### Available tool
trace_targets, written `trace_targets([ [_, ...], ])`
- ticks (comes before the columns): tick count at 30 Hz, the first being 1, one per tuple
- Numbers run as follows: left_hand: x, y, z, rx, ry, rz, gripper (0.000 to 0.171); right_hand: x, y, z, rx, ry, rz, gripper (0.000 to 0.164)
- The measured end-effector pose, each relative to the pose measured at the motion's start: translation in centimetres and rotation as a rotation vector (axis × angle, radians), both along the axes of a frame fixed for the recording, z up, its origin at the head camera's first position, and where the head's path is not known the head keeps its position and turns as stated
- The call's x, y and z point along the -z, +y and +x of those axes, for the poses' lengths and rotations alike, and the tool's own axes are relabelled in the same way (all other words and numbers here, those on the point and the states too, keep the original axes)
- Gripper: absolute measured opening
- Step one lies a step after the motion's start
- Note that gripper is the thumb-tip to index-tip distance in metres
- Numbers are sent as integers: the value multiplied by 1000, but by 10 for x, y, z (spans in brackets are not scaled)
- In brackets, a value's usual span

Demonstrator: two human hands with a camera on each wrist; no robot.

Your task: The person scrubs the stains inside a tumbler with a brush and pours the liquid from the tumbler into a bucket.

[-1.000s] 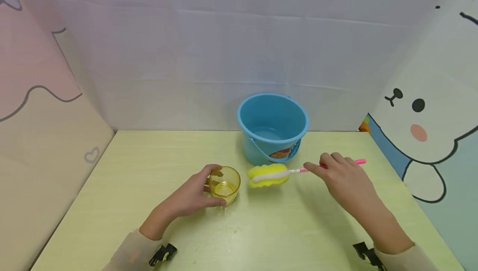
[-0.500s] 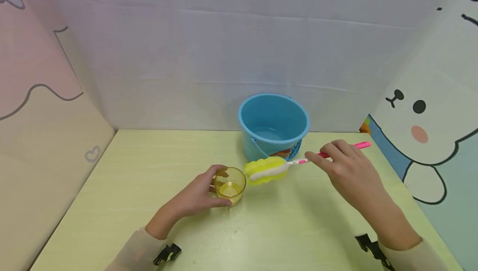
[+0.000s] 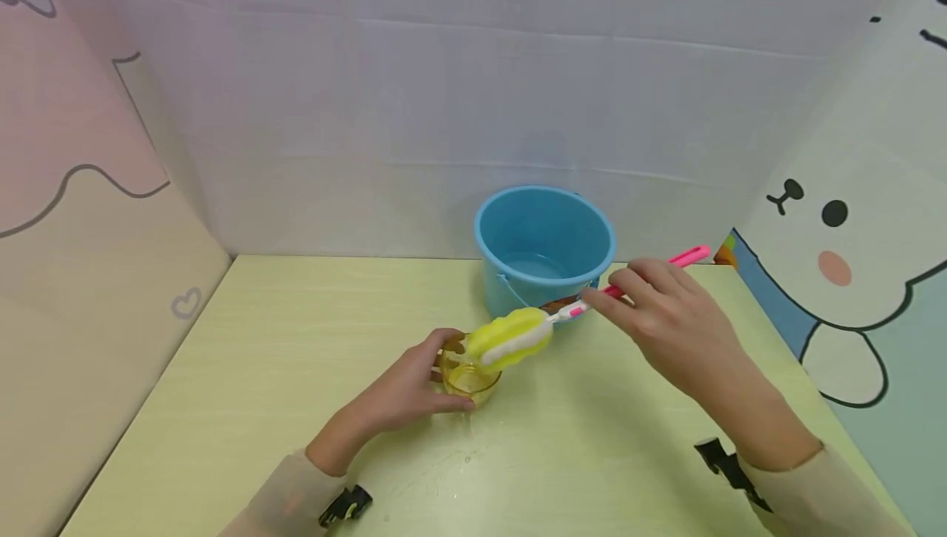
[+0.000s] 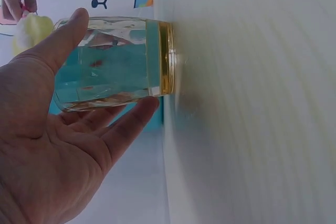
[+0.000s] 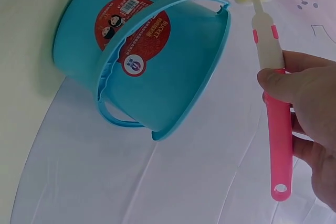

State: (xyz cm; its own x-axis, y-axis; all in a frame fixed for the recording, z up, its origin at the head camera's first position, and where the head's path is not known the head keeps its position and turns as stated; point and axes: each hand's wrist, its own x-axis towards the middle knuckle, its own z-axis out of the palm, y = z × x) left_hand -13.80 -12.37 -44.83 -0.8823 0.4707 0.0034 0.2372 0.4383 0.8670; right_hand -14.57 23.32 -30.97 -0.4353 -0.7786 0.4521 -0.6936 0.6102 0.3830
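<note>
An amber glass cup (image 3: pixel 473 389) stands upright on the table, its see-through wall filling the middle of the left wrist view. My left hand (image 3: pixel 410 385) grips the cup from the left, thumb on the near side and fingers round the far side. My right hand (image 3: pixel 662 319) holds a sponge cup brush by its pink handle (image 5: pixel 280 135), thumb and fingers wrapped on it. The brush's yellow and white sponge head (image 3: pixel 512 338) slants down to the left, its tip overlapping the cup's rim in the head view.
A blue bucket (image 3: pixel 497 290) with a carrying handle and a red label (image 5: pixel 149 32) stands behind the cup, near the back wall (image 3: pixel 355 134). Small wet spots (image 3: pixel 466 460) lie on the pale table (image 3: pixel 311 315) in front of the cup. Printed side walls flank the table.
The brush has risen, tilted and moved left, bringing its sponge head to the cup's rim. My left hand and the cup have shifted a little to the right.
</note>
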Motion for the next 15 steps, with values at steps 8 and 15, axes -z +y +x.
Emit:
trace_targets([
  [8,-1,8,1,20,11,-9,92,-3,-13,-6,-66,26,21,55],
  [15,-2,12,2,12,23,-36,94,-3,-19,-10,-111,50,63,29],
])
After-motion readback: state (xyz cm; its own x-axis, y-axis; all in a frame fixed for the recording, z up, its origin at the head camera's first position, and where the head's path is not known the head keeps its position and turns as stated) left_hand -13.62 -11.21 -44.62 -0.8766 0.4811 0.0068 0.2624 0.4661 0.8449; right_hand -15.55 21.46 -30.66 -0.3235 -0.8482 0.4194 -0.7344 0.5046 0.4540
